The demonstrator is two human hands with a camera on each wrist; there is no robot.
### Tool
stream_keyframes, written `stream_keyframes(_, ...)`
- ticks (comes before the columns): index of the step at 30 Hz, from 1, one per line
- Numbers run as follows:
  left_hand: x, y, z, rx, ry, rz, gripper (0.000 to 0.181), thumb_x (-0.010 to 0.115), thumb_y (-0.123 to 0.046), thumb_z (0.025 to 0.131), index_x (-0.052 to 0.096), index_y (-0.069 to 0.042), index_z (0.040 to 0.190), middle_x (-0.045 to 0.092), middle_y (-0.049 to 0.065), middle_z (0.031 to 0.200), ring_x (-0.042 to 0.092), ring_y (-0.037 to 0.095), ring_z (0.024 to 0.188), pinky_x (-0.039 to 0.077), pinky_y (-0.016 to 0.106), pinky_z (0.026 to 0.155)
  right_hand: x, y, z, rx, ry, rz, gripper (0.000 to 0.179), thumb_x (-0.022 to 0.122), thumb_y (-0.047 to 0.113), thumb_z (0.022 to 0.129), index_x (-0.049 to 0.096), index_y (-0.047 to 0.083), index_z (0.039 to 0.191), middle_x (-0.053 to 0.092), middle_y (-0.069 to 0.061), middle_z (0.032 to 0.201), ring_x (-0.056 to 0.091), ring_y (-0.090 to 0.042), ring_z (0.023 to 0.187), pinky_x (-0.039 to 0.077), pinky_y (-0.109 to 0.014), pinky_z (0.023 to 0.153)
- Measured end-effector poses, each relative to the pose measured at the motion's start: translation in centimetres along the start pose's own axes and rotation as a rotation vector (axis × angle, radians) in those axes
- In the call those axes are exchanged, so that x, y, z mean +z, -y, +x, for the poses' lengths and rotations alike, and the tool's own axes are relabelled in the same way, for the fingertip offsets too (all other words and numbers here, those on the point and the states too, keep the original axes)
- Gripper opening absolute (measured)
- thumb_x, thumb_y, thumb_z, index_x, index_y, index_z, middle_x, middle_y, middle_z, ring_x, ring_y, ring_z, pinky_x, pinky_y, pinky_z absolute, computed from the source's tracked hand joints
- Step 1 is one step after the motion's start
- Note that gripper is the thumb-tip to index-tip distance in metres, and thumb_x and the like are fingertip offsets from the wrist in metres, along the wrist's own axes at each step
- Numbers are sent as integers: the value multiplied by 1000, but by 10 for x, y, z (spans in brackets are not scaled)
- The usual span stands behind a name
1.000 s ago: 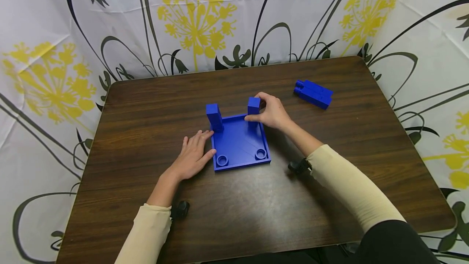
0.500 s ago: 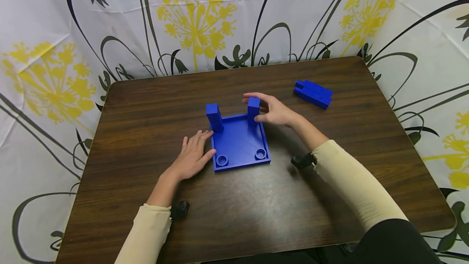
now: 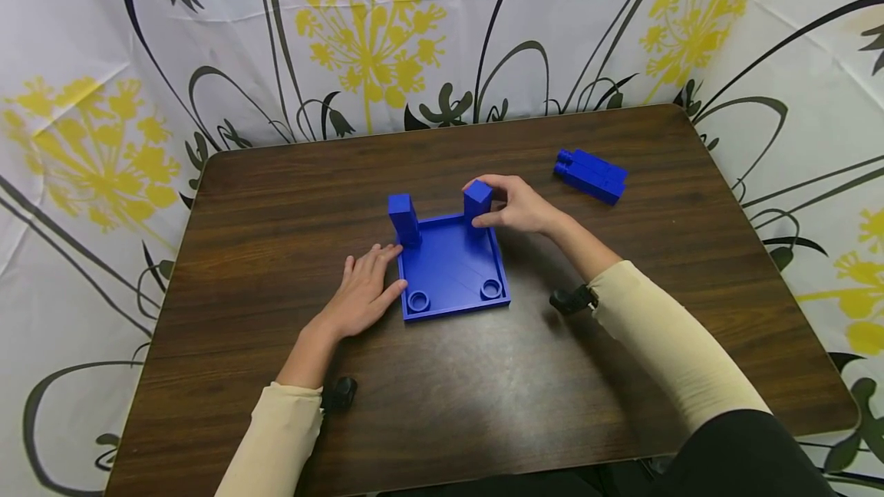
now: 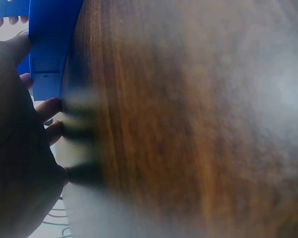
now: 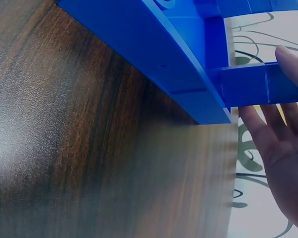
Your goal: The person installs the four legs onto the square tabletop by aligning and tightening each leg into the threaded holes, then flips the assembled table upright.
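A shallow square blue tray (image 3: 452, 271) with a raised rim lies on the wooden table. At its far right corner stands a square blue post (image 3: 476, 204), turned askew to the rim. My right hand (image 3: 521, 207) grips that post, thumb on the near side and fingers behind. In the right wrist view, the thumb (image 5: 294, 68) presses on the upper part of the post. A second square post (image 3: 404, 221) stands at the far left corner. My left hand (image 3: 362, 294) rests flat on the table, fingertips and thumb against the tray's left side.
Two round sockets sit in the near corners, a left socket (image 3: 418, 301) and a right socket (image 3: 491, 290). More blue posts (image 3: 590, 175) with round pegs lie side by side at the back right. A patterned cloth (image 3: 442, 29) hangs behind the table (image 3: 276, 198).
My right hand loosened round the right post, shifted its hold, then closed its thumb and fingers on it again. The post has turned about its upright axis. My left hand stays put.
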State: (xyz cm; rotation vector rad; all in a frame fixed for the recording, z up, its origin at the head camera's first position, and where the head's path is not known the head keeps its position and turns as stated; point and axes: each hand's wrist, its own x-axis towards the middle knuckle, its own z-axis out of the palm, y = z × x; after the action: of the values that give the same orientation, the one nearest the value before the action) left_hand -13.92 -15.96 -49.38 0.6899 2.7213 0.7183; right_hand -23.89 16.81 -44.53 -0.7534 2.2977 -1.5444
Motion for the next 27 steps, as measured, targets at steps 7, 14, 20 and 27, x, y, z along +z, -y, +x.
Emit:
stream_keyframes(7, 1, 2, 0, -2, -6, 2, 65, 40, -50, 103, 20, -18, 156, 23, 13, 159, 7, 34, 149, -3, 65, 110, 5, 1, 1, -14, -74, -93, 42, 85, 12, 76, 64, 5, 112, 67, -7, 101, 62, -20, 98, 47, -40, 92)
stream_keyframes(14, 1, 2, 1, -3, -6, 6, 65, 40, -50, 103, 21, -18, 156, 23, 13, 159, 7, 34, 149, -2, 65, 110, 12, 4, 1, 18, -166, -157, 44, 89, 17, 73, 65, 6, 109, 67, -6, 99, 62, -21, 93, 47, -45, 89)
stream_keyframes(20, 0, 1, 0, -3, -3, 1, 64, 40, -50, 103, 21, -18, 156, 23, 13, 159, 7, 33, 149, -3, 65, 111, 17, 5, 0, 72, -242, -194, 43, 90, 20, 71, 63, 7, 102, 67, -6, 94, 61, -23, 91, 47, -45, 84)
stream_keyframes(27, 0, 0, 0, 1, -2, 2, 64, 40, -49, 103, 20, -19, 156, 23, 13, 159, 7, 33, 149, -3, 65, 111, 21, 8, 0, 118, -289, -216, 44, 90, 22, 71, 64, 7, 103, 69, -7, 96, 64, -24, 93, 48, -40, 82)
